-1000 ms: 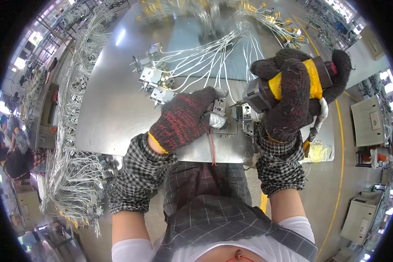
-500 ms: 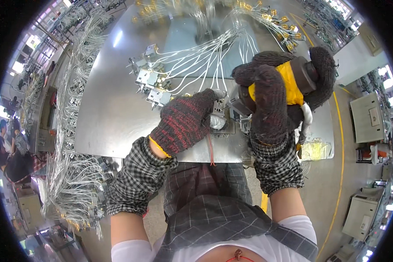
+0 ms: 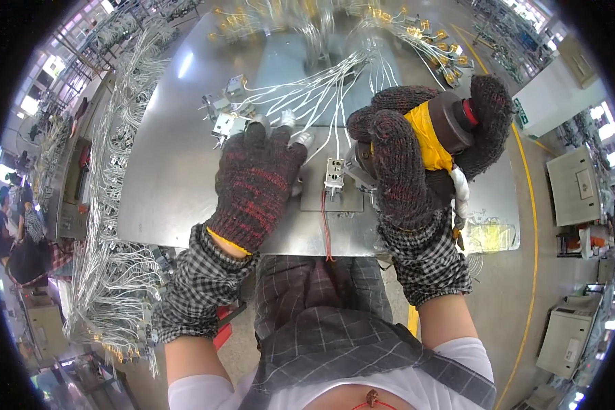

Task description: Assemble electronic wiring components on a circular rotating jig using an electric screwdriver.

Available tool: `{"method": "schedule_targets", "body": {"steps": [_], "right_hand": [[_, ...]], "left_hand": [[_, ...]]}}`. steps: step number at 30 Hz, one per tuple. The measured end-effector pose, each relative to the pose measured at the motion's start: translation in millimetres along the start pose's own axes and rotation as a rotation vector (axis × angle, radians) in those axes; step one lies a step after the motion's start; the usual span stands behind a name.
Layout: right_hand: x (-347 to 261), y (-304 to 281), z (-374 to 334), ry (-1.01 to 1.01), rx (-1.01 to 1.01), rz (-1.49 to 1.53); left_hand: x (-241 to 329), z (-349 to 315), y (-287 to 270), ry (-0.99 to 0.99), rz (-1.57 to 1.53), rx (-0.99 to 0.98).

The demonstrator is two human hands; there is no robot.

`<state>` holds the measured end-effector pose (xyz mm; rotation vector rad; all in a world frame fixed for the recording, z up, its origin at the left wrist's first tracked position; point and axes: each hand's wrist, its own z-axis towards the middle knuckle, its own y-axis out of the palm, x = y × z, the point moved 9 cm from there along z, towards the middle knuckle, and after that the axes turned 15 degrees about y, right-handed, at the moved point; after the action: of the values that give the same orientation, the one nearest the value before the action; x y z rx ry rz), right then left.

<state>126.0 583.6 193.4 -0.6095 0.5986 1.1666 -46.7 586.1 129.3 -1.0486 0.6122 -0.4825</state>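
My left hand [image 3: 256,181], in a dark red-flecked knit glove with white-wrapped fingertips, reaches with fingers apart over the left of the metal table [image 3: 164,184]. Its fingertips are at the white wires beside a group of small metal socket-like parts [image 3: 227,126]; I see nothing held. My right hand [image 3: 406,164], in a dark glove, is closed around a dark power tool [image 3: 451,126] wrapped in yellow tape. The tool's lower end is beside a small metal part [image 3: 334,174] with slots. That part stands on a flat plate [image 3: 348,201], and thin red wires [image 3: 326,225] hang from it over the table edge.
A fan of white wires [image 3: 335,75] spreads from the table's far side. More wires with yellow-brown ends [image 3: 451,65] lie at the far right. Long bundles of wires [image 3: 102,205] hang along the left. Pale boxes [image 3: 570,184] stand to the right, past a yellow floor line.
My left hand has left the small metal part and moved left and away from me, its fingers spreading. My right hand and the tool have shifted slightly left.
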Motion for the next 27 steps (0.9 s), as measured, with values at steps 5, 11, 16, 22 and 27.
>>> {"method": "schedule_targets", "body": {"steps": [5,11,16,22,27], "right_hand": [[0.2,-1.8,0.6,-0.023,0.005,0.115],[7.3,0.5,6.3,0.124,0.030,0.583],[21.6,-40.1,21.6,0.194,0.073,0.608],[2.3,-29.9,12.8,0.122,0.235,0.474],[4.0,-34.3,15.0,0.057,0.143,0.532]], "left_hand": [[-13.8,-3.5,10.5,-0.141,-0.402,-0.034],[-7.4,-19.0,43.1,-0.474,-1.726,0.363],[10.7,17.4,25.1,-0.141,-1.103,0.427],[-6.4,-3.8,37.2,-0.238,-1.202,0.282],[20.1,28.6,27.5,-0.131,-1.104,0.241]]}}
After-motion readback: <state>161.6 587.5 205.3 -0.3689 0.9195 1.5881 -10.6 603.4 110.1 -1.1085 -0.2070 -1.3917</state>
